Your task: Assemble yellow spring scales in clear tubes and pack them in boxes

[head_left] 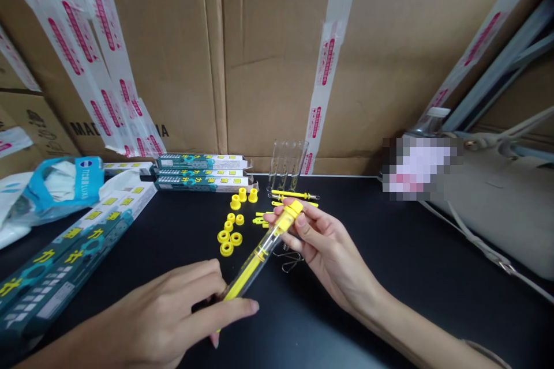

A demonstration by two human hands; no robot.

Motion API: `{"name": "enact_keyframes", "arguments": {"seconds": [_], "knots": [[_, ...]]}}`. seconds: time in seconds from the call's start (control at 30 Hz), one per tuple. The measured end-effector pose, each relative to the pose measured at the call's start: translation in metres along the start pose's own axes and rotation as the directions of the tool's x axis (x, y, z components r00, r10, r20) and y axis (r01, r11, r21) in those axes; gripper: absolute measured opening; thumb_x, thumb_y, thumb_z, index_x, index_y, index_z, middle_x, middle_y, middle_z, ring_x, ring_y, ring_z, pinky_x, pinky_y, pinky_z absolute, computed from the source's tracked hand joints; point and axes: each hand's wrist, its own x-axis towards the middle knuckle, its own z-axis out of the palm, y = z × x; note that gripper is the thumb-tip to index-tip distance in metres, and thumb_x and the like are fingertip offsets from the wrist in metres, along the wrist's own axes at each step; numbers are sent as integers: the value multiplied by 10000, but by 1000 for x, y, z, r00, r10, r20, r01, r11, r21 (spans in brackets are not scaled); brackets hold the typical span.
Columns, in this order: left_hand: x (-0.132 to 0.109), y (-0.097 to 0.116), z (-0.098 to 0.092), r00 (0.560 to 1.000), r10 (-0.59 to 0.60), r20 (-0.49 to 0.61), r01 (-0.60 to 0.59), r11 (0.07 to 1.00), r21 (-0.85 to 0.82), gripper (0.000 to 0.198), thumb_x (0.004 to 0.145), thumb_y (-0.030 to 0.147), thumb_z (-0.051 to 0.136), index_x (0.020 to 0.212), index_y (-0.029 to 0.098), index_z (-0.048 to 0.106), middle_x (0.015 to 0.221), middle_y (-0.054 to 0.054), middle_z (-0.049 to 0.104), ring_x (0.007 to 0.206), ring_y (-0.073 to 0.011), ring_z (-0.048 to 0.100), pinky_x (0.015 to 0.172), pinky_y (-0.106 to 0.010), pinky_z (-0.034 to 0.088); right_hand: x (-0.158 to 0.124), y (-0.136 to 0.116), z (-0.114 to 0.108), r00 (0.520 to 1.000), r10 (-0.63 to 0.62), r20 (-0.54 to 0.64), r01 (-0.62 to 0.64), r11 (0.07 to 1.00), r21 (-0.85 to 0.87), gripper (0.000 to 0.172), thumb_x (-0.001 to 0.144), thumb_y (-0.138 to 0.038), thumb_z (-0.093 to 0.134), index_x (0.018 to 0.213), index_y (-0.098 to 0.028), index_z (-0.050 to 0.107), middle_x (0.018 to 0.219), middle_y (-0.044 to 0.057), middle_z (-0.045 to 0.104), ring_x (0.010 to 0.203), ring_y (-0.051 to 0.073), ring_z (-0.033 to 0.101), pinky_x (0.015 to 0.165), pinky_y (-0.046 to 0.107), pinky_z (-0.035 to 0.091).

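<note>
A spring scale (246, 278), a clear tube with a yellow rod inside, is held tilted between my hands above the black table. My left hand (168, 305) is closed around its lower end. My right hand (331, 248) pinches the yellow cap (292, 211) at the upper end. Beyond the tube, several yellow caps and collars (227, 248) stand loose. Metal wire hooks (292, 263) lie beside my right fingers, which partly cover small yellow parts (258, 221). Farther back rest yellow rods with springs (294, 194), in front of upright clear tubes (283, 166).
Printed narrow boxes (201, 180) are stacked at the back, with longer ones (82, 251) along the left. A blue tissue pack (64, 187) sits at far left. A bottle (433, 121) and a pale bag (502, 207) stand right. Large cardboard cartons (268, 69) wall the back.
</note>
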Motion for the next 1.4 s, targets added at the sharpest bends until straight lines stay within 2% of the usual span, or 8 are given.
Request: {"name": "enact_keyframes", "arguments": {"seconds": [0.27, 0.63, 0.77, 0.83, 0.9, 1.03, 1.2, 1.4], "knots": [[0, 1, -3, 1000, 3, -8, -3, 1000, -3, 623, 804, -130, 332, 1302, 140, 591, 802, -42, 678, 724, -179, 623, 768, -279, 565, 0, 1, 3, 999, -22, -37, 21, 1000, -23, 171, 848, -269, 778, 988, -182, 732, 1015, 78, 769, 1049, 242, 728, 962, 341, 564], [-1, 1, -1, 1000, -1, -4, 1, 1000, 7, 594, 842, -116, 334, 1310, 147, 587, 806, -42, 684, 724, -178, 622, 757, -279, 568, -1, -1, 1, 1000, -15, -25, 14, 1000, -27, 146, 854, -286, 777, 935, -174, 729, 1027, 90, 774, 1066, 254, 722, 975, 359, 554], [-1, 2, 0, 999, -1, -32, 1, 1000, 4, 515, 907, -80, 351, 1293, 148, 606, 793, -41, 681, 699, -168, 618, 719, -258, 564, 0, -4, 3, 1000, 4, -17, -4, 1000, -12, 273, 830, -283, 796, 1076, -198, 715, 1066, 87, 772, 1046, 253, 732, 988, 388, 548], [0, 2, 1, 999, 3, -46, -3, 1000, 8, 490, 934, -64, 352, 1298, 142, 607, 789, -42, 680, 698, -167, 622, 722, -258, 562, 0, -5, 4, 1000, -1, -3, 1, 1000, -9, 405, 836, -265, 789, 1220, -261, 661, 1076, 60, 769, 1032, 232, 737, 988, 386, 547], [1, 2, 1, 999, 6, -51, -6, 1000, 11, 481, 948, -55, 346, 1303, 139, 606, 791, -44, 680, 701, -168, 623, 722, -262, 559, -1, -6, 5, 1000, -8, 21, 9, 1000, -7, 454, 850, -251, 773, 1274, -315, 625, 1085, 38, 766, 1036, 215, 735, 993, 380, 543], [0, 2, 2, 999, 7, -40, -6, 1000, 15, 482, 949, -56, 345, 1304, 137, 607, 799, -44, 683, 700, -174, 615, 698, -267, 551, -1, -7, 5, 998, -25, 55, 26, 999, -19, 272, 875, -250, 748, 1143, -271, 702, 1121, 48, 757, 1062, 223, 726, 977, 350, 554], [1, 2, 2, 999, 13, -45, -12, 1000, 16, 525, 907, -85, 344, 1309, 136, 598, 802, -44, 690, 702, -175, 618, 713, -275, 562, -1, -8, 5, 998, -19, 52, 19, 1000, 6, 325, 898, -209, 720, 1217, -253, 684, 1142, 53, 757, 1069, 218, 723, 981, 342, 554], [3, 3, -2, 999, 9, -37, -9, 1000, 22, 604, 826, -104, 375, 1325, 155, 594, 835, -57, 701, 735, -191, 634, 721, -300, 581, 0, -10, 8, 992, 32, 122, -43, 996, 83, 247, 957, -185, 631, 1192, -169, 704, 1255, 91, 719, 1200, 225, 655, 1052, 334, 506]]}}
